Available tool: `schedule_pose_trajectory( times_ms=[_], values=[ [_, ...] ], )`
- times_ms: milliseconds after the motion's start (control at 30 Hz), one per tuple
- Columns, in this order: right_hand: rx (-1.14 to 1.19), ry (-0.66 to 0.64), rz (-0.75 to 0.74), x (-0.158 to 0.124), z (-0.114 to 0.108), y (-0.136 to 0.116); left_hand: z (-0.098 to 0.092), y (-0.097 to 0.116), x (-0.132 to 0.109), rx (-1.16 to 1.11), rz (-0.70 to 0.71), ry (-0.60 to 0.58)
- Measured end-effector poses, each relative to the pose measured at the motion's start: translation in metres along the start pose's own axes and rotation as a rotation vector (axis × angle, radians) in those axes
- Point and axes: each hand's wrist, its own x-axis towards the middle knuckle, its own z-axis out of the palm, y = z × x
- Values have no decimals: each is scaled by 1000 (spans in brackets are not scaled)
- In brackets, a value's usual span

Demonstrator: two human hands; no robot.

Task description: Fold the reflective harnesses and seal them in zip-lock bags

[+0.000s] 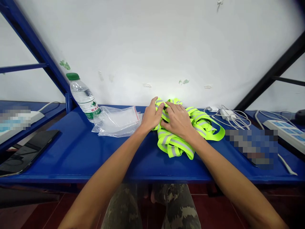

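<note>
Hands: left hand [152, 116] and right hand [179, 121] lie spread and palm-down on the bundle, fingers slightly parted and tips almost meeting — pressing, not pinching.
Vest: a fluorescent yellow-green reflective safety vest [175, 145] sits in a loose, folded heap directly under both hands, its smooth mesh-like fabric crossed by flat silver-grey reflective bands.
Table: a glossy blue table [71, 152] carries the heap, with a short strip of bare surface between the vest and the front edge nearest the hands.
Bags: clear zip bags [116, 122], thin and crinkled with a red-edged seam, lie just beyond and to the left of the left hand.
Bottle: a plastic water bottle [83, 97] with a green cap and green label stands past the bags, farther left of the left hand.
Cables: a white charger [226, 114] and tangled white cords [239, 119] lie to the right of the right hand, close to the vest's outer band.
Risk: the slippery heap could slide or spill over the front edge if pushed toward the body; a wide sweep of the left arm could topple the bottle or drag the light bags along; a loose vest band could snag the cords and pull the charger.
</note>
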Motion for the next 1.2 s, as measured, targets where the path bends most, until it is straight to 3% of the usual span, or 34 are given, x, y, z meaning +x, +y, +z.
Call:
schedule_pose_trajectory(
  times_ms=[133, 367, 533, 633, 800, 1000, 1200],
  values=[
    [-44, -30, -36, 2, -1, -3, 2, -2, -2, 79, -14, 75],
    [-11, -137, -139, 4, -2, 10, -1, -8, 2, 119, 24, 59],
    [-22, -209, -117, 0, -4, 16, -4, -12, 4, 122, 51, 58],
    [-24, -187, -79, -1, -5, 20, -3, -11, 4, -9, 25, -23],
    [72, -76, -22, -1, -5, 21, -4, -7, 5, -433, -26, -351],
    [210, -66, -60, -2, -7, 26, -4, -6, 6, -563, -163, -271],
    [197, -124, -51, -4, -8, 32, 0, -5, 5, -473, -134, -279]
  ],
)
